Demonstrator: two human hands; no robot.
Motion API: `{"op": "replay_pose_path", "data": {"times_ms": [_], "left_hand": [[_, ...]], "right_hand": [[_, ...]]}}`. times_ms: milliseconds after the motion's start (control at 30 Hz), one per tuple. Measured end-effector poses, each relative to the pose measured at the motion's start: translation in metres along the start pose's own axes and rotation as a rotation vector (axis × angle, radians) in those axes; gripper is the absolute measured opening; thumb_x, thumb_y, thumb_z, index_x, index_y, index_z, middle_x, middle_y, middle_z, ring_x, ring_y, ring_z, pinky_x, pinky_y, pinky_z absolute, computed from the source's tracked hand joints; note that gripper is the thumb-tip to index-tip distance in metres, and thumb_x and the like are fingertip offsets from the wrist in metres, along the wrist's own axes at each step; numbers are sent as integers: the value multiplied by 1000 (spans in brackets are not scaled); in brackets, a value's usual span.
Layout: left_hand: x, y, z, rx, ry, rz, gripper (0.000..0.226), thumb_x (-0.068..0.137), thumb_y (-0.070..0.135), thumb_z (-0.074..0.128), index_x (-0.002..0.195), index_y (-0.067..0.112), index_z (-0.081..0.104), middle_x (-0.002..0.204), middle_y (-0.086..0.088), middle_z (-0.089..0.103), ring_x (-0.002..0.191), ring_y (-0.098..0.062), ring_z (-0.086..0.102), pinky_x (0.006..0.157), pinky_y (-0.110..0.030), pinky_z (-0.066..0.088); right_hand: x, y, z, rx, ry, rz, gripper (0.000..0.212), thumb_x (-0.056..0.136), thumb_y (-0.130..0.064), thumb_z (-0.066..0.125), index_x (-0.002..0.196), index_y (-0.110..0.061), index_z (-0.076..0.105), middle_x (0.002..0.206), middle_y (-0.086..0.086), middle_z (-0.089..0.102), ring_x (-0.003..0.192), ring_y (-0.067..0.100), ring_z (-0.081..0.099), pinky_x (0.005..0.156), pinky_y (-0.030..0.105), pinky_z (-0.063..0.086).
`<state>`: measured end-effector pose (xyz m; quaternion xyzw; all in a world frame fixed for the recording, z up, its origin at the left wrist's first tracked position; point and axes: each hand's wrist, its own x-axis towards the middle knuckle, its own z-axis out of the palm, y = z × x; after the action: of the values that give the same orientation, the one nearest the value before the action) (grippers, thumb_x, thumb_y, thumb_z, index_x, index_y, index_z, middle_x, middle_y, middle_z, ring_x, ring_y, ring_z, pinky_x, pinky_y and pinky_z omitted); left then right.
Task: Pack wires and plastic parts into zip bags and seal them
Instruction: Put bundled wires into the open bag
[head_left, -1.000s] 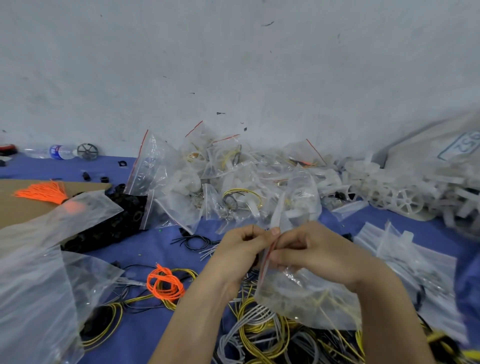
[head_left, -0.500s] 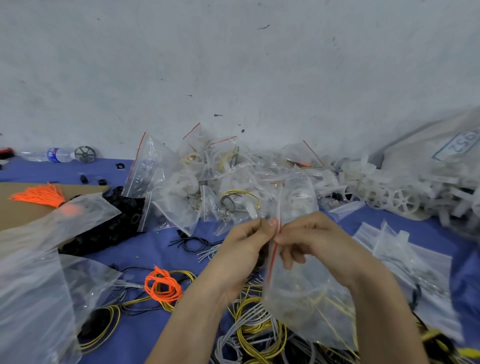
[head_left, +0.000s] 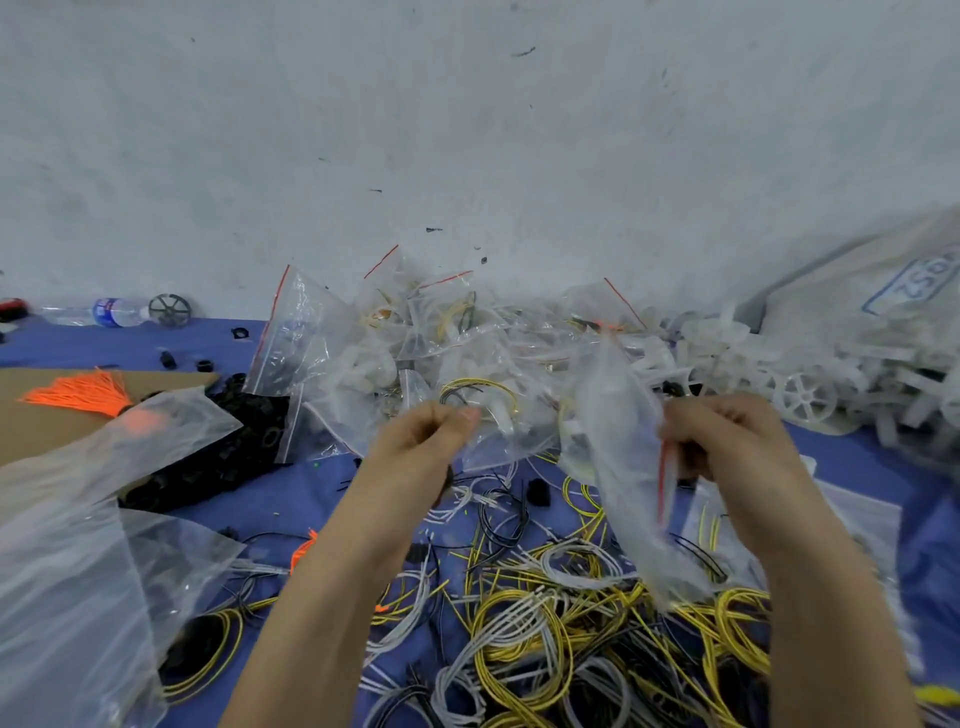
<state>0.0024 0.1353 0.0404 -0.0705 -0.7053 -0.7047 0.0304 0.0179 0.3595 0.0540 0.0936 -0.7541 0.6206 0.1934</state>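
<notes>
Head view: we list one clear, red-striped zip bag (head_left: 618, 457), pinched by our right hand (head_left: 727, 441); left hand (head_left: 426, 441) curled, empty; sack (head_left: 852, 296) lettering unreadable.

The desk (head_left: 306, 496) is blue. The wires (head_left: 524, 629) at its near edge are yellow, grey and black. The clear bag (head_left: 618, 457) has a red strip. At the left edge, an orange tassel (head_left: 83, 395) lies on brown cardboard (head_left: 36, 431) beside black parts (head_left: 244, 436). At the right, the wheels (head_left: 804, 397) are white.
</notes>
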Motion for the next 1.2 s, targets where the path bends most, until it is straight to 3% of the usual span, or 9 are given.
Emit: {"op": "replay_pose_path", "data": {"times_ms": [133, 233, 333, 567, 733, 900, 1067, 1133, 1200], "left_hand": [[-5, 18, 1, -198, 21, 31, 35, 77, -19, 32, 65, 15, 33, 63, 2, 35, 51, -11, 29, 54, -26, 28], [-14, 27, 11, -267, -42, 145, 40, 72, -26, 20, 68, 13, 30, 64, 2, 41, 51, -9, 35, 57, -27, 29], [-18, 27, 19, -136, -122, 271, 42, 76, -28, 27, 68, 12, 35, 68, 1, 48, 57, -9, 46, 60, -23, 37], [-16, 14, 23, 443, -24, 414, 23, 83, -1, 58, 82, 18, 46, 83, -3, 61, 79, -19, 60, 66, -26, 44], [-16, 12, 22, 546, -61, 504, 20, 84, 9, 64, 80, 24, 51, 77, 11, 61, 74, -3, 60, 64, -19, 44], [-16, 11, 23, 512, -173, 444, 9, 91, 22, 58, 87, 27, 51, 83, 10, 61, 80, -7, 58, 72, -32, 46], [-18, 11, 17, 663, -268, 316, 53, 61, 79, 47, 82, 31, 50, 85, 12, 61, 82, 0, 57, 72, -24, 46], [-17, 12, 13, 752, -321, 255, 48, 60, 75, 52, 76, 29, 53, 83, 12, 59, 81, -2, 56, 71, -25, 45], [-15, 9, 8, 771, -358, 251, 28, 76, 48, 62, 70, 21, 55, 76, 7, 55, 75, -7, 55, 66, -27, 41]], "right_hand": [[-2, -11, 15, -293, -139, -56, 41, 78, -11, 58, 40, -9, 42, 42, 0, 36, 40, 10, 28, 44, 16, 26], [-5, -21, 35, -425, -291, -59, 36, 75, -16, 56, 47, 0, 41, 44, 2, 30, 40, 9, 24, 44, 20, 23], [-8, -25, 52, -483, -346, -80, 35, 76, -15, 56, 54, 7, 40, 50, 7, 28, 44, 10, 22, 47, 25, 19], [-5, -25, 51, -365, -275, -65, 33, 76, -8, 52, 50, 5, 35, 48, 11, 29, 47, 16, 26, 48, 25, 23], [-4, -22, 46, -249, -259, -33, 36, 76, -2, 51, 43, -8, 36, 41, -4, 30, 41, 7, 24, 43, 15, 23], [-4, -20, 44, -238, -243, -14, 35, 75, -4, 50, 43, -9, 37, 41, -4, 28, 40, 6, 22, 42, 13, 22], [1, -11, 45, -149, -137, 15, 40, 77, -2, 52, 42, -10, 36, 43, -1, 29, 43, 8, 23, 42, 14, 24], [2, -9, 48, -131, -105, 21, 44, 80, -2, 53, 39, -15, 41, 41, -4, 37, 42, 6, 31, 43, 12, 29], [3, -7, 55, -95, -113, 48, 42, 83, -6, 55, 43, -16, 52, 45, 0, 48, 45, 7, 42, 49, 13, 38]]}}
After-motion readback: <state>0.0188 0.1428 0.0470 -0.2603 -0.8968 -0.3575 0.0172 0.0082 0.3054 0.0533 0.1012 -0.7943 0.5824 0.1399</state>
